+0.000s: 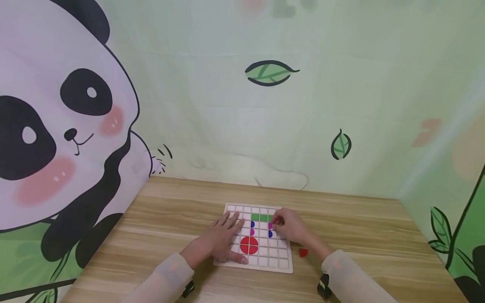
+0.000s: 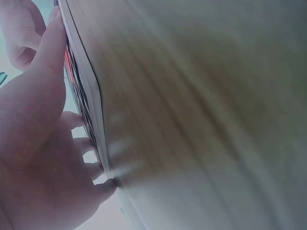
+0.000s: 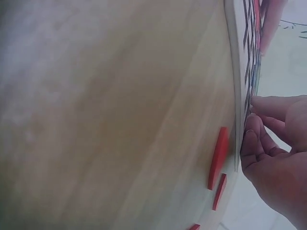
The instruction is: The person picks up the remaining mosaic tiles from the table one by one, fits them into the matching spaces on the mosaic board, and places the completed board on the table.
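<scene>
- Head view: red piece (image 1: 303,252) on the tabletop (image 1: 363,235), beside the grid board (image 1: 273,253) lying there
- Left hand (image 1: 224,237): fingers spread apart, touching the board
- Right hand (image 1: 291,226): fingers bunched together at a magenta piece (image 1: 270,226); cannot tell whether they pinch it

The board (image 1: 265,269) lies before me on the table (image 1: 170,202), with a wall (image 1: 227,126) behind. My left hand (image 1: 223,237) lies over the board's left side; my right hand (image 1: 289,225) is at its far right part. Between them, a strip (image 1: 260,217) sits farthest from me, small pieces (image 1: 270,234) in two columns nearer, a disc (image 1: 244,242) nearest. Loose pieces (image 3: 218,158) lie just right of the board.
</scene>
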Demonstrator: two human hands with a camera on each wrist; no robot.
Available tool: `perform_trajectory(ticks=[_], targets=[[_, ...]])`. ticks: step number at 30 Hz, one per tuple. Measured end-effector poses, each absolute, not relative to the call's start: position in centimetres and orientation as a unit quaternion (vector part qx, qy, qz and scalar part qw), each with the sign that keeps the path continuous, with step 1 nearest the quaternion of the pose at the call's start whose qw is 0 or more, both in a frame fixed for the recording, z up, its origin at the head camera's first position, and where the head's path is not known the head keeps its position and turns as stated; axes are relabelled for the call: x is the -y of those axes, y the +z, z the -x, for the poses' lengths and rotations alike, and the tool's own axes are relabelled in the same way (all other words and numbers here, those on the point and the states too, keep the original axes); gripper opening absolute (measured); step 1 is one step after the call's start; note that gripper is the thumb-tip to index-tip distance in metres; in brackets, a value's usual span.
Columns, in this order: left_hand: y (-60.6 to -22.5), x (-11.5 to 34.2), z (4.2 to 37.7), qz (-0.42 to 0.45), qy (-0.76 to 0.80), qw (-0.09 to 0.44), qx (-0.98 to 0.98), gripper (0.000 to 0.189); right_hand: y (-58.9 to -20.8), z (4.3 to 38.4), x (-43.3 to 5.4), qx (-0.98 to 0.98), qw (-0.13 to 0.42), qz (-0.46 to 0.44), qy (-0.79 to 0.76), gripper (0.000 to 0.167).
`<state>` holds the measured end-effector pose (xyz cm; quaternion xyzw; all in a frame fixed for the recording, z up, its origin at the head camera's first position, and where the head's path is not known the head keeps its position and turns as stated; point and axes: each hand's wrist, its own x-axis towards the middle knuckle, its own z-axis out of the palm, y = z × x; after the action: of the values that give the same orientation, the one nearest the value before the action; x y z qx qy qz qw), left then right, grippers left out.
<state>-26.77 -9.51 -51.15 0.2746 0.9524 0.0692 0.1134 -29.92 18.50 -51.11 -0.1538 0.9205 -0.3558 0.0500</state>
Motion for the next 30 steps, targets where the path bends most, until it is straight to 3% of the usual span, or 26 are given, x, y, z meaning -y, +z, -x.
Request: perform_trajectory(ticks=[8, 18, 30], targets=[[-51.5, 9.6, 26.7, -0.276, 0.075, 0.117, -0.951, 0.126, -49.8, 29.4, -19.7, -0.92, 0.053, 0.181, -0.343, 0.01], [-51.2, 9.6, 27.0, -0.272, 0.076, 0.116, -0.952, 0.126, -48.2, 27.4, -24.6, -0.916, 0.058, 0.24, -0.315, 0.005], [-51.3, 9.5, 26.7, -0.276, 0.082, 0.111, -0.951, 0.125, -50.2, 27.0, -27.4, -0.939, 0.042, 0.225, -0.258, 0.02]])
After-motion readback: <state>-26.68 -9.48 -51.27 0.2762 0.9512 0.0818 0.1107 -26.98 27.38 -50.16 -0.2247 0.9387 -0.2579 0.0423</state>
